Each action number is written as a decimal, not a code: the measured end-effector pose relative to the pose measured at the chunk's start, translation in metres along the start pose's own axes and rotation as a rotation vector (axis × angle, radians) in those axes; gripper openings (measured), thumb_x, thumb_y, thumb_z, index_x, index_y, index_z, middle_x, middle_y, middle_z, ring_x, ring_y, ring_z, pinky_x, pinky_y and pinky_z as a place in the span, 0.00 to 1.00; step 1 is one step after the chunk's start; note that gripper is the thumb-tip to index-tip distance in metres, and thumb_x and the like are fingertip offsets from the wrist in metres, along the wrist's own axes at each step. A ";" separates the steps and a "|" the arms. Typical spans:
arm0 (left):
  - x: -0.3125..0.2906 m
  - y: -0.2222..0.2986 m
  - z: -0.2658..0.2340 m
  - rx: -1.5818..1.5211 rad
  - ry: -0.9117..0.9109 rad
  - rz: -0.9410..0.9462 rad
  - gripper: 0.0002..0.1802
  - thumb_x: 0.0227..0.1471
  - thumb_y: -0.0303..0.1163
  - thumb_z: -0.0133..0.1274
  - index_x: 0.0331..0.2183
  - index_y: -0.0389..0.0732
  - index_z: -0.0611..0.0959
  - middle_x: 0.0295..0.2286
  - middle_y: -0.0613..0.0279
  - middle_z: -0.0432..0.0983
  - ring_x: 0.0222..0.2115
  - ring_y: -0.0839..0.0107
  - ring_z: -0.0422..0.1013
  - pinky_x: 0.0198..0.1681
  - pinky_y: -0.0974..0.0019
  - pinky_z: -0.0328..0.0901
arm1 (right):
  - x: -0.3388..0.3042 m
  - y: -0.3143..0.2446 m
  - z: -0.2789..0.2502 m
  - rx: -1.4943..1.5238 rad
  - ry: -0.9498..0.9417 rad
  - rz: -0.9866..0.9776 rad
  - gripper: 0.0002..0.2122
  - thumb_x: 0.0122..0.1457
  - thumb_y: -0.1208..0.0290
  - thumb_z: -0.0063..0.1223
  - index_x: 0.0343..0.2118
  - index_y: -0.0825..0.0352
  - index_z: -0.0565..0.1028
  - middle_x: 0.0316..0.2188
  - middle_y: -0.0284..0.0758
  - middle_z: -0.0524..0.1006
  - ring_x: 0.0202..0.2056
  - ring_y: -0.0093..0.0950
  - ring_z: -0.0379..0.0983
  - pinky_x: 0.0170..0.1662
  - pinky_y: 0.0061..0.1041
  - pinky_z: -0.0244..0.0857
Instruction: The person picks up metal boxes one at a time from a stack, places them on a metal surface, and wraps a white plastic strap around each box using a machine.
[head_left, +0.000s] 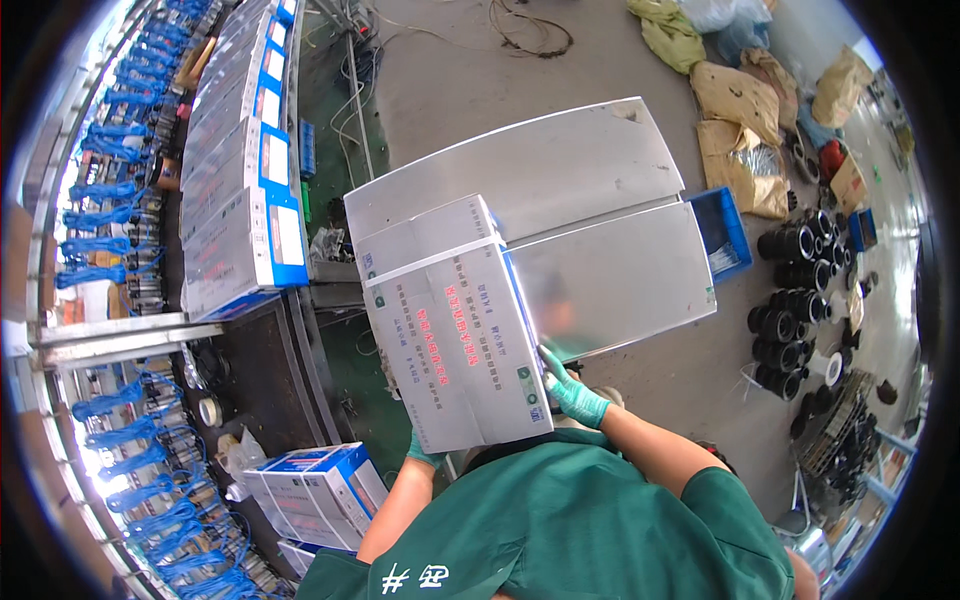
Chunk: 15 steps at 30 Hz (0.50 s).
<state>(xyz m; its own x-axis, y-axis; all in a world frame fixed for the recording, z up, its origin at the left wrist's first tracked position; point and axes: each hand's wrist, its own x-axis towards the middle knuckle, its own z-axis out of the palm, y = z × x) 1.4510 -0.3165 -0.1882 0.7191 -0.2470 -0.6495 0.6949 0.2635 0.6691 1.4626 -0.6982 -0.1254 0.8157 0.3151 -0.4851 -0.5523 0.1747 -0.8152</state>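
Holding a large grey carton up against the chest, above the shiny metal tabletop, with white straps crossing its printed face. Gripping its right edge with the gloved right hand, fingers wrapped on the side; supporting its lower left corner with the left hand, mostly hidden beneath. Leaving similar blue-ended cartons stacked at lower left.

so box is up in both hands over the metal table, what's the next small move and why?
Probably lower the grey carton flat onto the steel table. The right hand grips its right edge and the left hand its lower corner, so it hangs tilted in the air, and the tabletop just beyond it shows bare metal.
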 end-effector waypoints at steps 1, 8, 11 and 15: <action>-0.002 0.004 0.004 -0.003 -0.036 0.059 0.29 0.74 0.48 0.40 0.68 0.46 0.68 0.61 0.62 0.71 0.61 0.63 0.68 0.64 0.57 0.66 | 0.000 0.004 0.003 0.047 0.017 0.015 0.37 0.74 0.48 0.44 0.78 0.59 0.45 0.74 0.43 0.56 0.71 0.33 0.55 0.71 0.32 0.51; -0.019 0.098 0.067 0.083 0.087 0.092 0.31 0.72 0.52 0.42 0.68 0.47 0.67 0.60 0.62 0.71 0.59 0.62 0.69 0.63 0.56 0.66 | 0.006 -0.042 0.026 0.118 0.157 -0.114 0.33 0.75 0.52 0.43 0.74 0.70 0.53 0.73 0.55 0.52 0.73 0.44 0.53 0.74 0.37 0.49; -0.009 0.166 0.097 -0.015 0.163 -0.084 0.43 0.65 0.69 0.40 0.69 0.52 0.65 0.62 0.61 0.68 0.61 0.56 0.66 0.63 0.46 0.62 | 0.023 -0.100 0.027 0.039 0.220 -0.126 0.42 0.72 0.45 0.45 0.72 0.79 0.49 0.73 0.56 0.53 0.72 0.44 0.54 0.72 0.38 0.53; 0.027 0.214 0.119 -0.022 0.092 -0.079 0.59 0.50 0.88 0.33 0.70 0.59 0.63 0.66 0.59 0.63 0.64 0.48 0.61 0.62 0.32 0.59 | 0.079 -0.149 0.025 0.024 0.142 0.002 0.53 0.62 0.46 0.60 0.73 0.81 0.43 0.70 0.58 0.56 0.70 0.44 0.58 0.71 0.37 0.53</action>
<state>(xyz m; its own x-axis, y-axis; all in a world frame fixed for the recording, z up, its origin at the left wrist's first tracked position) 1.6199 -0.3778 -0.0190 0.6577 -0.1818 -0.7310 0.7484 0.2672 0.6070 1.6052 -0.6762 -0.0348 0.8299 0.1804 -0.5280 -0.5564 0.1971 -0.8072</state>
